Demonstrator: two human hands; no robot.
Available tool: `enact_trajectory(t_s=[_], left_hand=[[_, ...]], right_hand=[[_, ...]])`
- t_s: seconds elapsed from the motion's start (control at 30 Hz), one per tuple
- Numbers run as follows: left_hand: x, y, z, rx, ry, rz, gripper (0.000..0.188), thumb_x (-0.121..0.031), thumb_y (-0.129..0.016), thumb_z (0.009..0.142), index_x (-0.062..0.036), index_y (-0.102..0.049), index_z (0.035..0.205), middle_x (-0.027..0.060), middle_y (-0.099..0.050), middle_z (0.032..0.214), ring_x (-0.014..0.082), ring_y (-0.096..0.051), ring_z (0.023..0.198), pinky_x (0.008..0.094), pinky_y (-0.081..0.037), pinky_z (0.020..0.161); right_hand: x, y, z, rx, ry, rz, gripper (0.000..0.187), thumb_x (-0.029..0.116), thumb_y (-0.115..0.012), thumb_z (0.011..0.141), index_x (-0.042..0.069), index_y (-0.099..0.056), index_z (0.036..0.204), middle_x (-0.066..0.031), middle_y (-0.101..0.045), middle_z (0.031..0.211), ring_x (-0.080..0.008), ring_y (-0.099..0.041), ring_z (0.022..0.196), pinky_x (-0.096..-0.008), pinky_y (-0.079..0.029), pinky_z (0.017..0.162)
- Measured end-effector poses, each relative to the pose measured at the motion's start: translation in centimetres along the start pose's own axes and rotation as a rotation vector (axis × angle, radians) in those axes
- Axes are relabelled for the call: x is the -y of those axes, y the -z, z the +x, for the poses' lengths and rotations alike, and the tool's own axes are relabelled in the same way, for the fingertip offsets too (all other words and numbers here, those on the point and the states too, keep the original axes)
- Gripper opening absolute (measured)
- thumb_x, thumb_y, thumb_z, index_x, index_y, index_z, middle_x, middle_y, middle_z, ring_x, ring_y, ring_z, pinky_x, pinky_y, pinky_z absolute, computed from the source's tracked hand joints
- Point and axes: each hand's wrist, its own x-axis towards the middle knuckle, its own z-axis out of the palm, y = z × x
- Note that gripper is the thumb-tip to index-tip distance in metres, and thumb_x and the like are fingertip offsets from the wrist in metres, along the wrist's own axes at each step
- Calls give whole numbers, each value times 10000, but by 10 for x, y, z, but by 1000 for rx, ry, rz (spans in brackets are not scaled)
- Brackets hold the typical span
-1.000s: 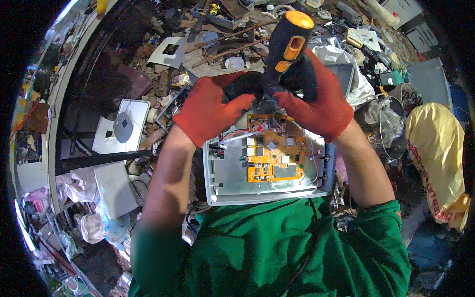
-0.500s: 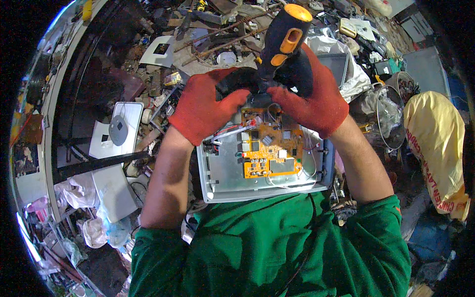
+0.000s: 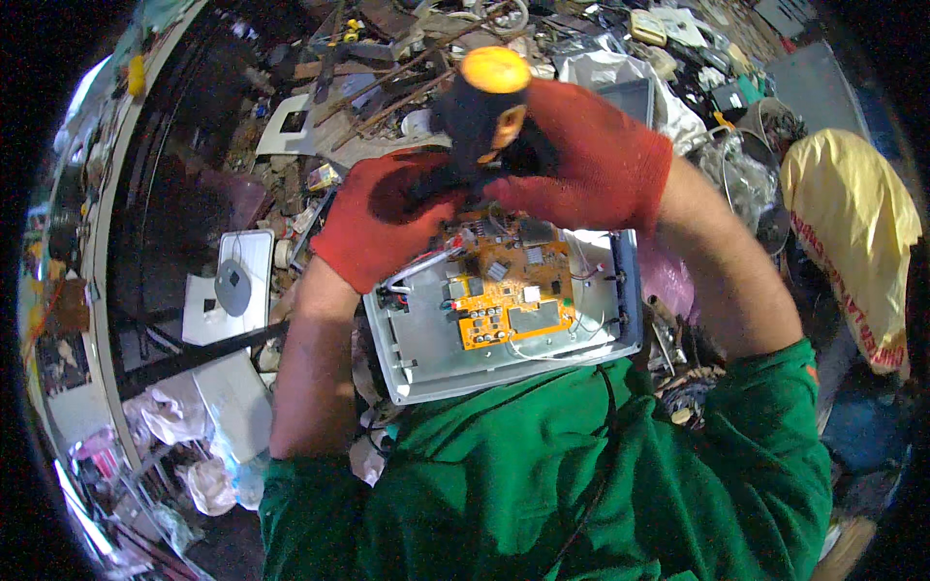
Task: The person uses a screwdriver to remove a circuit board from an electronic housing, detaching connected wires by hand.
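My right hand [image 3: 605, 155], in a red glove with dark palm side, is closed around a screwdriver [image 3: 475, 116] with a thick black handle and yellow-orange end cap. The handle points up, and its lower end is hidden between my hands. Close beside it my left hand [image 3: 373, 223], gloved alike, is closed near the handle's lower end; what its fingers grip is hidden. Below both hands a shallow grey casing [image 3: 387, 373] rests against my front. Inside lies an orange circuit board [image 3: 528, 324] with chips, heat sinks and thin wires.
Mixed scrap surrounds me. White plastic panels [image 3: 254, 261] lie at the left beside a dark metal frame [image 3: 184, 358]. At the right are a yellow sack [image 3: 843, 223], clear plastic [image 3: 746, 184] and a pink bag [image 3: 668, 276]. Rusty rods [image 3: 397, 107] lie beyond my hands.
The screwdriver handle has swung left and down in the view. My right hand has turned and come across toward the left hand. The whole view has shifted slightly.
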Motion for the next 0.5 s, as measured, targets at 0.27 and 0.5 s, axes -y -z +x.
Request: enact_trajectory(t_s=[0.27, 0.5], left_hand=[[18, 0, 8, 128, -40, 640, 312, -274, -808, 860, -33, -734, 1043, 120, -779, 1008, 224, -756, 914, 360, -570, 795], [22, 3, 0, 112, 105, 137, 338, -280, -802, 858, -54, -721, 1096, 101, -764, 1084, 296, -726, 1008, 368, -555, 867]], right_hand=[[86, 67, 29, 242, 124, -590, 434, 317, -607, 978, -47, -520, 1198, -214, -684, 770, -395, -715, 770, -484, -570, 639], [89, 72, 65, 604, -14, -462, 473, 329, -628, 968, -58, -520, 1218, -264, -696, 918, -442, -714, 916, -511, -585, 752]])
